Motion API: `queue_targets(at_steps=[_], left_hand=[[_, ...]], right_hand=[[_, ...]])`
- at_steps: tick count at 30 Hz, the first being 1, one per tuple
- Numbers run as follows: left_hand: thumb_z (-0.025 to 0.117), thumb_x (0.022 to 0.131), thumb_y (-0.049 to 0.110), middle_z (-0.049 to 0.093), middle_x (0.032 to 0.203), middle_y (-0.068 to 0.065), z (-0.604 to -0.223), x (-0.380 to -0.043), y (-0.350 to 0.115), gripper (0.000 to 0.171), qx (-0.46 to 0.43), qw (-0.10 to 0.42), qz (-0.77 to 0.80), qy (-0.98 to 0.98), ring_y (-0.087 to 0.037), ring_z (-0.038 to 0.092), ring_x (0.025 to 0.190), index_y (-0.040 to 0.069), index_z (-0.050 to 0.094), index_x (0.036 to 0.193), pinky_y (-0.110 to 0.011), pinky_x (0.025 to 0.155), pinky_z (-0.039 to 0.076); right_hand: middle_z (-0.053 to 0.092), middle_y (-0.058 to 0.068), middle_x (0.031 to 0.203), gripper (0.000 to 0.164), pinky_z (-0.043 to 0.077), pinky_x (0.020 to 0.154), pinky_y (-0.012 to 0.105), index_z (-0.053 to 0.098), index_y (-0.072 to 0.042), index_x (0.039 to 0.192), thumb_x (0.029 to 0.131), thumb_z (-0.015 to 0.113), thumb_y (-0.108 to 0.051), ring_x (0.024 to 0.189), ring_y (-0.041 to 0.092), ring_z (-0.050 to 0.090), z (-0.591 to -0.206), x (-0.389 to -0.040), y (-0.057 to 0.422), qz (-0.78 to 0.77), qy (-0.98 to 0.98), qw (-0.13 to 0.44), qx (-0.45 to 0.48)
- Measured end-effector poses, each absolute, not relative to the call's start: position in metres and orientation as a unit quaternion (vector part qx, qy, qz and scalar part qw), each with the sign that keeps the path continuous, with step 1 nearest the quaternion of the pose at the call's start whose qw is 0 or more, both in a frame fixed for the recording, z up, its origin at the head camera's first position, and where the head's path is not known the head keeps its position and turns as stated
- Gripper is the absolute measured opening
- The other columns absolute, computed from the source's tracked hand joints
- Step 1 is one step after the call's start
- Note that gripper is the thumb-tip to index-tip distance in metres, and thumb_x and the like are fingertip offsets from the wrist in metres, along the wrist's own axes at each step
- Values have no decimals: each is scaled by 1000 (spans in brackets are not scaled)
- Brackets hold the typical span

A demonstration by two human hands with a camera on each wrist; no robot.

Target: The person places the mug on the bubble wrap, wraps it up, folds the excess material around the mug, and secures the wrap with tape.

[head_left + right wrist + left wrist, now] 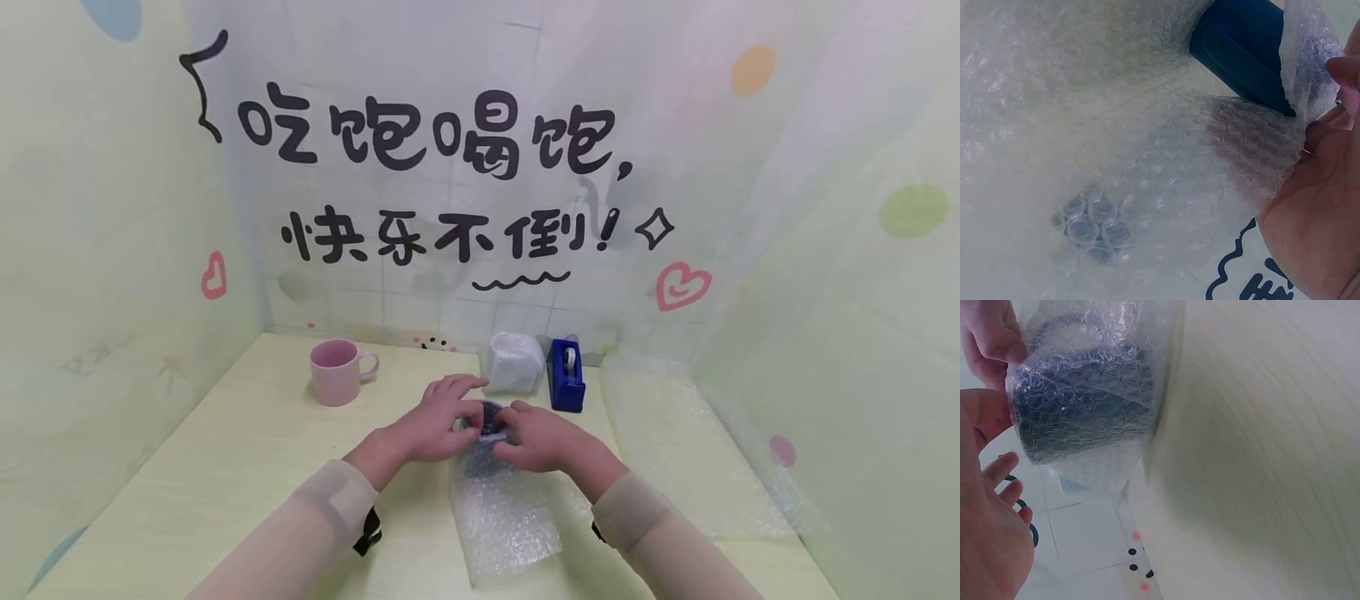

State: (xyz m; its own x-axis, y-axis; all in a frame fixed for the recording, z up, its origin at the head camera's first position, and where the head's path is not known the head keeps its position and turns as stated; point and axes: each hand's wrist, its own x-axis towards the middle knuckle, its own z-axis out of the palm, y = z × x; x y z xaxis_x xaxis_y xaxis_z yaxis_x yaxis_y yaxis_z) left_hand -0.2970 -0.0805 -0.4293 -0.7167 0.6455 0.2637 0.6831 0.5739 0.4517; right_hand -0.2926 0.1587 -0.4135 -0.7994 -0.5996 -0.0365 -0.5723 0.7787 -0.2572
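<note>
A dark blue mug [1241, 47] with a handle is partly covered by clear bubble wrap [510, 529], its loose end spread toward the near side of the table. In the left wrist view the wrap [1085, 400] hugs the mug's side in layers. My left hand [435, 423] pinches the wrap at the left of the mug's rim, its other fingers spread away. On the opposite side my right hand [542, 439] grips the wrap's edge, thumb outside and fingers at the mouth. The fingertips inside the mouth are partly hidden.
A pink mug [335, 375] stands at the back left. Behind my hands are a bubble-wrapped bundle [514, 364] and a blue tape dispenser [566, 375]. More bubble wrap [690, 450] lies flat on the right of the table. Printed curtains [450, 50] enclose the table.
</note>
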Motion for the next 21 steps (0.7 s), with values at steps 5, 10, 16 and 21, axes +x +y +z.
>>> queue_targets(at_steps=[5, 10, 16, 21], left_hand=[[57, 97, 18, 48, 170, -20, -429, -306, -75, 10, -375, -18, -292, -880, -46, 31, 166, 19, 63, 89, -74, 126, 22], [56, 95, 18, 56, 165, -16, -427, -312, -73, 12, -379, -28, -296, -877, -41, 48, 158, 17, 63, 85, -71, 122, 27], [60, 95, 19, 60, 161, -16, -427, -310, -74, 11, -387, -16, -281, -878, -41, 58, 148, 18, 67, 87, -66, 111, 39], [58, 97, 19, 59, 162, -14, -428, -308, -75, 12, -390, -19, -278, -878, -40, 57, 150, 18, 67, 89, -66, 112, 38]], right_hand=[[66, 5, 116, 46, 58, 91, 43, 70, -7, 130, 98, 59, -38, 94, 19, 64, -416, -293, 161, -124, 938, 51, -319], [65, 4, 119, 44, 58, 93, 43, 69, -7, 131, 98, 58, -35, 96, 19, 64, -417, -294, 163, -131, 936, 46, -324], [64, 3, 120, 50, 58, 91, 42, 67, -8, 141, 101, 57, -36, 93, 17, 62, -417, -292, 164, -129, 936, 53, -324], [64, 9, 123, 56, 60, 90, 48, 56, -12, 157, 108, 57, -38, 92, 20, 66, -412, -281, 168, -110, 938, 52, -325]])
